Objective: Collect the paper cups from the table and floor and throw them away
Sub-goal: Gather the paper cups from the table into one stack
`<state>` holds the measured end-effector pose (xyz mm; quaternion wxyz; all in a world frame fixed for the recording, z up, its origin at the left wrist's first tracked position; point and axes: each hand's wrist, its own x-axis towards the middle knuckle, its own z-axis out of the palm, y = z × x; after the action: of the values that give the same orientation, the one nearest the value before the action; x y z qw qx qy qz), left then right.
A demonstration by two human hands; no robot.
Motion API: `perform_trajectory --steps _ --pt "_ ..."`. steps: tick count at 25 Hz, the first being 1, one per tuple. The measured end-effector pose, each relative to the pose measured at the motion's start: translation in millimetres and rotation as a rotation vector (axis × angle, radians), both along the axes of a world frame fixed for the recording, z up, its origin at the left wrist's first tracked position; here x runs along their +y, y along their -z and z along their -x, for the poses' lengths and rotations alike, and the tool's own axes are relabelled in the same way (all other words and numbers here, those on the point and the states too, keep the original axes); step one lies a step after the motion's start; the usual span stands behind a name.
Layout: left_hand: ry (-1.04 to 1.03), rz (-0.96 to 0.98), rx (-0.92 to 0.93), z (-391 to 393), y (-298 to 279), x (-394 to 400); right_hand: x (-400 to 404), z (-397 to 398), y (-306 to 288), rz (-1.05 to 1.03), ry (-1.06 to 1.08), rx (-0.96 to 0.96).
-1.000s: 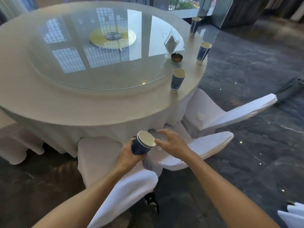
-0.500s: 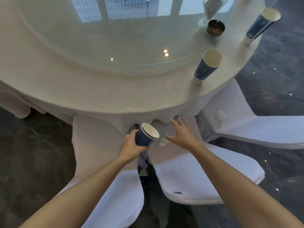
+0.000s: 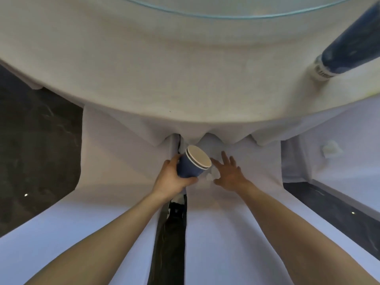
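Observation:
My left hand (image 3: 171,178) grips a stack of blue paper cups (image 3: 192,164), tilted so the cream rim faces up and to the right. My right hand (image 3: 228,172) is open with fingers spread, just right of the stack, over the seat of a white covered chair (image 3: 236,223) near a small crumpled white scrap (image 3: 211,174). Another blue paper cup (image 3: 347,45) stands on the round table (image 3: 164,68) at the upper right, blurred and cut off by the frame. Both hands are low, just under the table's hanging cloth.
Two white covered chairs (image 3: 86,212) sit side by side under the table edge with a dark gap (image 3: 171,233) between them. A third white chair (image 3: 333,157) is at the right. Dark marble floor (image 3: 35,145) shows left and right. A glass turntable edge (image 3: 226,15) runs along the top.
The view has dropped and moved in close to the table edge. Both hands went forward toward the chair seats, the left still holding the cups, the right spreading open by the scrap.

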<state>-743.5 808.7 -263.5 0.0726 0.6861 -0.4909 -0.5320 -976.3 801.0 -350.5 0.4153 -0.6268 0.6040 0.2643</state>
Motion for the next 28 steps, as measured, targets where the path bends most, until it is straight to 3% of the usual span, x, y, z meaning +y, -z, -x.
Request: perform_trajectory --steps 3,6,10,13,15,18,25,28 --pt "-0.017 -0.014 0.007 12 11 3 16 8 20 0.018 -0.059 -0.088" --pt "-0.008 -0.016 -0.009 26 -3 7 19 23 -6 0.014 0.019 -0.116" --pt "0.049 0.02 -0.022 52 -62 5 0 61 -95 0.179 0.419 -0.185" --pt "0.061 0.091 -0.055 81 -117 3 -17 88 -184 0.323 0.818 -0.457" --pt "0.079 0.158 -0.052 105 -157 5 -20 106 -245 0.403 0.939 -0.628" --pt "0.06 0.235 -0.016 136 -193 3 -25 118 -298 0.445 0.865 -0.714" --pt "0.041 0.38 0.053 191 -252 13 8 147 -361 0.522 0.419 -0.631" --pt "0.05 0.383 0.104 199 -256 20 30 155 -375 0.743 0.326 -0.566"
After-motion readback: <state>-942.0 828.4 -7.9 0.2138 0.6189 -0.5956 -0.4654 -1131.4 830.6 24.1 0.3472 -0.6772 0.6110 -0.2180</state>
